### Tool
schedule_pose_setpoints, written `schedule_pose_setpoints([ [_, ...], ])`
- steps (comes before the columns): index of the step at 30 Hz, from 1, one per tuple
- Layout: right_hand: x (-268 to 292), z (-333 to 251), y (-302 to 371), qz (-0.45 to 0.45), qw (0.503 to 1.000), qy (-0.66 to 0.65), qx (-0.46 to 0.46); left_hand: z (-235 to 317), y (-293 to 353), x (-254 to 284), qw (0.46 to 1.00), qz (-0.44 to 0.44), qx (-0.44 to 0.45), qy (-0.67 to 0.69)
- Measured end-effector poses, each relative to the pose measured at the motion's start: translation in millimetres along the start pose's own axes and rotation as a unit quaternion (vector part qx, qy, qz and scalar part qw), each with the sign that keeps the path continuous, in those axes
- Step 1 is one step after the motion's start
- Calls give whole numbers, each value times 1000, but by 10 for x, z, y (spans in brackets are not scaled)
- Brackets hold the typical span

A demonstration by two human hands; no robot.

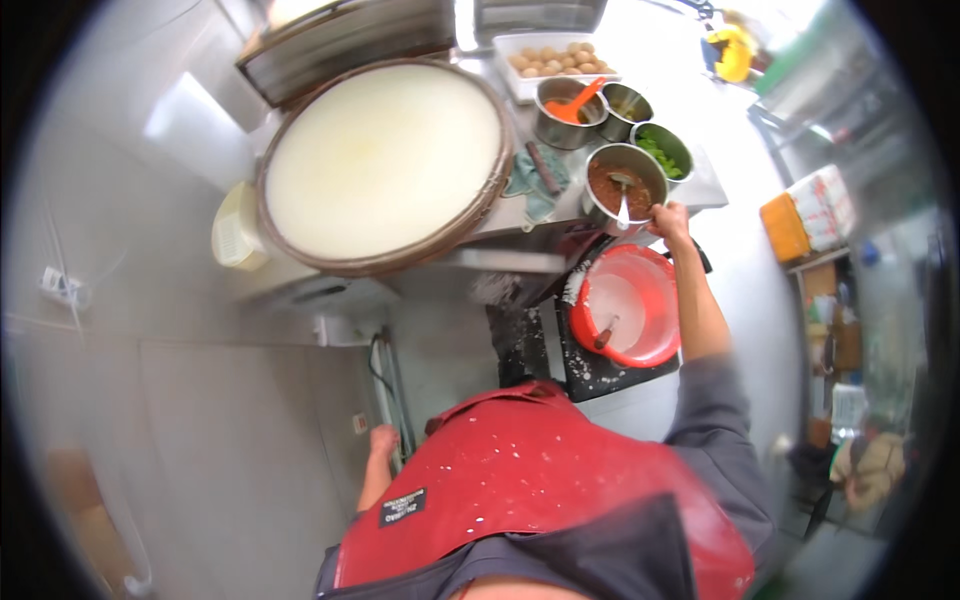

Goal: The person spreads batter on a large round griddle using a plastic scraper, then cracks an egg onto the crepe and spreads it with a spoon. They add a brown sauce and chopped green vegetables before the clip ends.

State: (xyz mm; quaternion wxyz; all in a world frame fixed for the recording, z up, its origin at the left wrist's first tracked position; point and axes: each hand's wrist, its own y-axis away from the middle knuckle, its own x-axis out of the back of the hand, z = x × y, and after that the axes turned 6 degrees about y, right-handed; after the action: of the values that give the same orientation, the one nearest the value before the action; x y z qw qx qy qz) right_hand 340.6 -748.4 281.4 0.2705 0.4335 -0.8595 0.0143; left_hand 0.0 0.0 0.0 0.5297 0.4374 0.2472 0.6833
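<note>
Right hand [668, 221] apparently grips the metal sauce pot [600, 217].

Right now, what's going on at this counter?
A person in a red apron has the right hand closed at the rim of a steel pot of brown sauce, a spoon in it. The left hand hangs low, away from the counter. A pale layer covers the round pan; a red bucket of whitish mix sits below.
</note>
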Motion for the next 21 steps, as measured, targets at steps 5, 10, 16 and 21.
schedule_pose_setpoints([
  [5,-238,1,-375,-53,994,-77,-52,-95,184,281,964,27,-185,-190],
  [10,-379,15,-596,-130,985,-111,-14,814,441,95,946,58,-78,309],
  [16,-177,197,-96,-82,994,-25,-74,2591,403,309,949,170,-208,167],
  [21,-878,-80,1152,-180,965,-75,-173,3975,245,764,897,246,-336,147],
])
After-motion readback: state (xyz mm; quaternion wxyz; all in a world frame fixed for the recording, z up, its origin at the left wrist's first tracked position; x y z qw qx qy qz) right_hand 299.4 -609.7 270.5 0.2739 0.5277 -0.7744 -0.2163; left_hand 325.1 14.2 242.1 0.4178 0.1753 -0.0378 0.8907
